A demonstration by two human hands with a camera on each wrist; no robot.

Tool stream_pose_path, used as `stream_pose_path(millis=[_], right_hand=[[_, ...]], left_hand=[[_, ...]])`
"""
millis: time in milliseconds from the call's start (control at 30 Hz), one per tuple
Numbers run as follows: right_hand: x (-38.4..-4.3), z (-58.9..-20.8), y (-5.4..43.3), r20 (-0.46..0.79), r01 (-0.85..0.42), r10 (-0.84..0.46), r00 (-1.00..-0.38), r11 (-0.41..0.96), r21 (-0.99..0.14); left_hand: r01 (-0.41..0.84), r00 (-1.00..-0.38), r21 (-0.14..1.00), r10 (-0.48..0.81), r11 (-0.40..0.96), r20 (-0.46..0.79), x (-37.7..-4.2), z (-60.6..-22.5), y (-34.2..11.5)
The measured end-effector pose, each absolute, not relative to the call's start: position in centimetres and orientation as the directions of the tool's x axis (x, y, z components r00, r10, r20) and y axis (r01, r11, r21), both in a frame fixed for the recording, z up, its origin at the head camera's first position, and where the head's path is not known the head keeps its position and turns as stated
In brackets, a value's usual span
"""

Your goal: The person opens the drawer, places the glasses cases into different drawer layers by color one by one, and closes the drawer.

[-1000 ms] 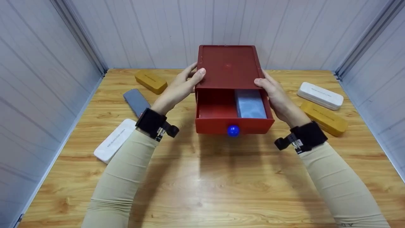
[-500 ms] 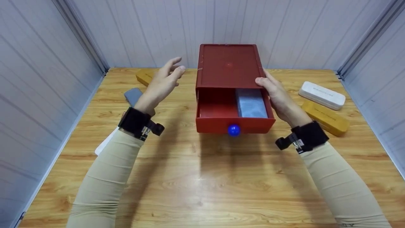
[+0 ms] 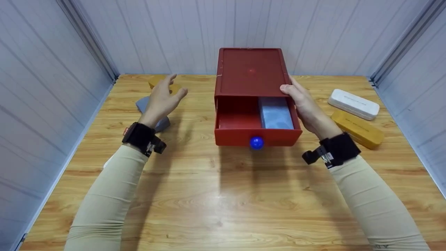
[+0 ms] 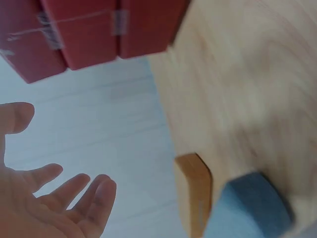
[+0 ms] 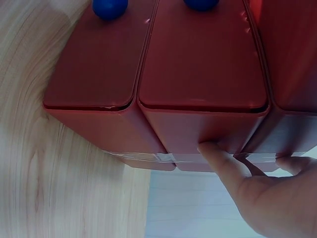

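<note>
Above the gray case [image 4: 247, 210], left fingers [image 4: 101, 201] hang spread; right fingers [image 5: 223, 162] grip red drawers [image 3: 249, 71]

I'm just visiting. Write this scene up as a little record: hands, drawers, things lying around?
Left hand: fingers spread, holding nothing
Right hand: grips side of red drawer unit, thumb on top
Top drawer: open, blue knob
Inside it: pale blue box-shaped item, right side
Lying left: grey case, yellow case, white case mostly hidden by sleeve
Lying right: second white case, second yellow case
</note>
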State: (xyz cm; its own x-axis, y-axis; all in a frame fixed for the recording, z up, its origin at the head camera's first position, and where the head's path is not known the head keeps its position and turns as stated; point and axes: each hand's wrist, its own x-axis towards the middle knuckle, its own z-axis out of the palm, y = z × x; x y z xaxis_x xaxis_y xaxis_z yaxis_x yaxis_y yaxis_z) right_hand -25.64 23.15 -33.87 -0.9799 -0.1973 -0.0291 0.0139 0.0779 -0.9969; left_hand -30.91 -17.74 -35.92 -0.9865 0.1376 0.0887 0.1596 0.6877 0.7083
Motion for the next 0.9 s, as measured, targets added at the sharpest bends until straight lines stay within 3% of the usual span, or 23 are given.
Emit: stream_pose_path(millis=[900], right_hand=[[-25.7, -34.0, 23.1, -0.010, -0.003, -0.213, -0.977, 0.063, -0.998]], left_hand=[[-0.057, -0.998, 0.473, -0.059, 0.879, -0.009, -31.3, -40.5, -23.0]])
